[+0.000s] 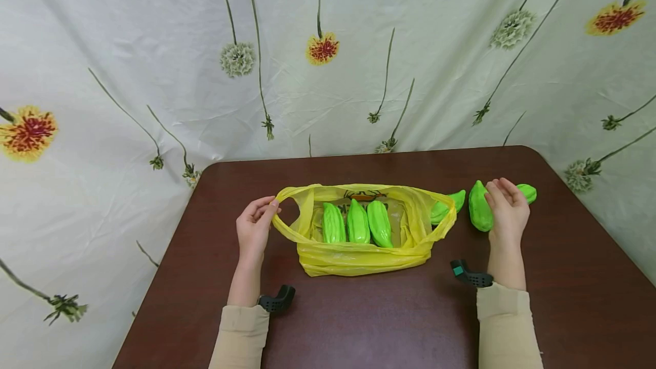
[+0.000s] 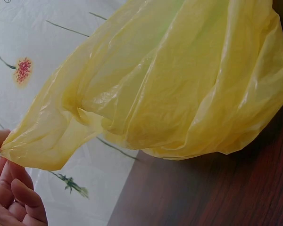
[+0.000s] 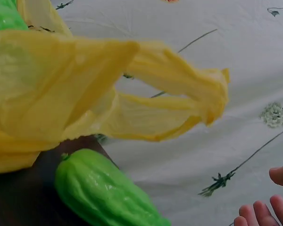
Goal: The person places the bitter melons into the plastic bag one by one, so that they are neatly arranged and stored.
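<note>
A yellow plastic bag (image 1: 364, 262) lies with its mouth wide apart at the middle of the table. Three glossy, ridged green fruits (image 1: 358, 224) stand side by side inside it. My left hand (image 1: 254, 221) pinches the bag's left handle between thumb and fingertips, and the left wrist view shows this handle (image 2: 42, 146) pulled taut. On the other side, my right hand (image 1: 507, 209) is in the air, holding nothing, its thumb apart from the fingers (image 3: 279, 209) in the right wrist view. The bag's right handle (image 3: 212, 99) stands free, a short way from that hand.
Right of the bag lie more green fruits: one partly behind the right handle (image 1: 456, 203), one (image 1: 479, 207) beside my right hand, and one (image 1: 528, 193) partly hidden by it. The dark brown table (image 1: 353, 318) ends at a flower-patterned cloth (image 1: 287, 90).
</note>
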A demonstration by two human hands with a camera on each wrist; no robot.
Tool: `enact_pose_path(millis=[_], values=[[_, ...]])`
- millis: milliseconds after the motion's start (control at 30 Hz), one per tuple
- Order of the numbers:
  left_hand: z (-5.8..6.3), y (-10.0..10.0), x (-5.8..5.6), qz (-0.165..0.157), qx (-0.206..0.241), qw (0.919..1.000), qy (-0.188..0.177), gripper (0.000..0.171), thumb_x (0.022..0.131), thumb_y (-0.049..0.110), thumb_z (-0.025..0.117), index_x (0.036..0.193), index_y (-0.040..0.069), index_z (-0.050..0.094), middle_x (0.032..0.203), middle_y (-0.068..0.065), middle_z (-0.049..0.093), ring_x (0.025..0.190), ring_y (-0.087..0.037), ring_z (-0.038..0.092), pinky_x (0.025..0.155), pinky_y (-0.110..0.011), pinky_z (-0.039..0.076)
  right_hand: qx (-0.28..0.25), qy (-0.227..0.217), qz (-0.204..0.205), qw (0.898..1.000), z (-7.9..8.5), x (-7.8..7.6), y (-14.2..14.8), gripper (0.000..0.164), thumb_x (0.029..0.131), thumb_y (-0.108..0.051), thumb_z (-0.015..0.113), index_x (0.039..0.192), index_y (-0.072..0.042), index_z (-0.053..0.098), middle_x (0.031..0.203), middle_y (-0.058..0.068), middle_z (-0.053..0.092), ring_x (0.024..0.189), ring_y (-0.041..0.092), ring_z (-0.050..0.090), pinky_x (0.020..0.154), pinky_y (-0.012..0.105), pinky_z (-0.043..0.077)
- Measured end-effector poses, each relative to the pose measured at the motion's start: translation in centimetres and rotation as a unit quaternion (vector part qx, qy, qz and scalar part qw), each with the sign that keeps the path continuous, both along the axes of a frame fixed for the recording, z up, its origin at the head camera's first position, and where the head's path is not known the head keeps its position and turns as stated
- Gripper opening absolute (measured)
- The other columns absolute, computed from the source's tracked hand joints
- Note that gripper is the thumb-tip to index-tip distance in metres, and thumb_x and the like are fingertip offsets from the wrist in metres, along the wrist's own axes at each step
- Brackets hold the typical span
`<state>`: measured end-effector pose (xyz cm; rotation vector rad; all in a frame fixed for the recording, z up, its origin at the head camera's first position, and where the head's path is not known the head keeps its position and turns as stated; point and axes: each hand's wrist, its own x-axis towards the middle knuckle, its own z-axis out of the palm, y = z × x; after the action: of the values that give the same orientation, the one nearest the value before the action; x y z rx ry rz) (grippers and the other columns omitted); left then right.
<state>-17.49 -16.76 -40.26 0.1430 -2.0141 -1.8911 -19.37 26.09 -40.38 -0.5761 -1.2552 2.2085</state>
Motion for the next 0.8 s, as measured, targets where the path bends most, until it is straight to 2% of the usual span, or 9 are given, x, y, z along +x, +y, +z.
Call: enact_pose_path(millis=[167, 333, 533, 700, 800], values=[[0.0, 0.0, 0.0, 0.0, -0.004, 1.0, -0.002, 0.026, 0.091, 0.01, 0.062, 0.108, -0.009, 0.064, 0.093, -0.035, 0.061, 0.06, -0.011, 0.049, 0.054, -0.022, 0.039, 0.021, -0.034, -0.034, 0.999, -1.1, -0.2, 0.9, 0.025, 0.08, 0.0, 0.07, 0.101, -0.009, 0.06, 0.096, 0.001, 0.058, 0.087, 0.007, 0.056, 0.071, 0.014, 0.048], [0.0, 0.0, 0.1, 0.001, -0.004, 1.0, -0.006, 0.026, 0.091, 0.011, 0.062, 0.108, -0.009, 0.064, 0.092, -0.032, 0.063, 0.061, -0.008, 0.05, 0.055, -0.023, 0.04, 0.043, -0.065, -0.038, 0.996, -2.2, -0.3, 1.4, 0.025, 0.082, -0.001, 0.069, 0.102, -0.012, 0.059, 0.1, 0.001, 0.056, 0.091, 0.006, 0.055, 0.077, 0.013, 0.044], [-0.1, 0.0, 0.0, 0.001, 0.003, 1.0, -0.006, 0.026, 0.09, 0.01, 0.063, 0.107, -0.009, 0.064, 0.082, -0.019, 0.067, 0.06, -0.009, 0.05, 0.054, -0.019, 0.039, 0.06, -0.103, -0.037, 0.992, -3.1, -0.5, 1.8, 0.027, 0.082, -0.003, 0.069, 0.103, -0.016, 0.059, 0.102, -0.003, 0.056, 0.096, 0.005, 0.052, 0.083, 0.014, 0.041], [-0.2, -0.1, -0.1, 0.0, 0.004, 1.0, -0.006, 0.025, 0.09, 0.01, 0.063, 0.107, -0.008, 0.065, 0.08, -0.014, 0.067, 0.06, -0.009, 0.049, 0.054, -0.019, 0.039, 0.083, -0.13, -0.03, 0.988, -4.0, -0.6, 2.0, 0.036, 0.082, -0.005, 0.07, 0.114, -0.013, 0.057, 0.106, -0.004, 0.054, 0.102, 0.008, 0.051, 0.091, 0.018, 0.04], [-0.2, -0.1, -0.1, 0.0, 0.004, 1.0, -0.005, 0.025, 0.09, 0.01, 0.063, 0.107, -0.008, 0.065, 0.081, -0.018, 0.067, 0.06, -0.009, 0.05, 0.053, -0.018, 0.039, 0.106, -0.146, -0.026, 0.983, -4.5, -0.7, 2.1, 0.043, 0.082, -0.005, 0.07, 0.122, -0.009, 0.054, 0.109, -0.004, 0.053, 0.109, 0.011, 0.05, 0.094, 0.021, 0.039]])
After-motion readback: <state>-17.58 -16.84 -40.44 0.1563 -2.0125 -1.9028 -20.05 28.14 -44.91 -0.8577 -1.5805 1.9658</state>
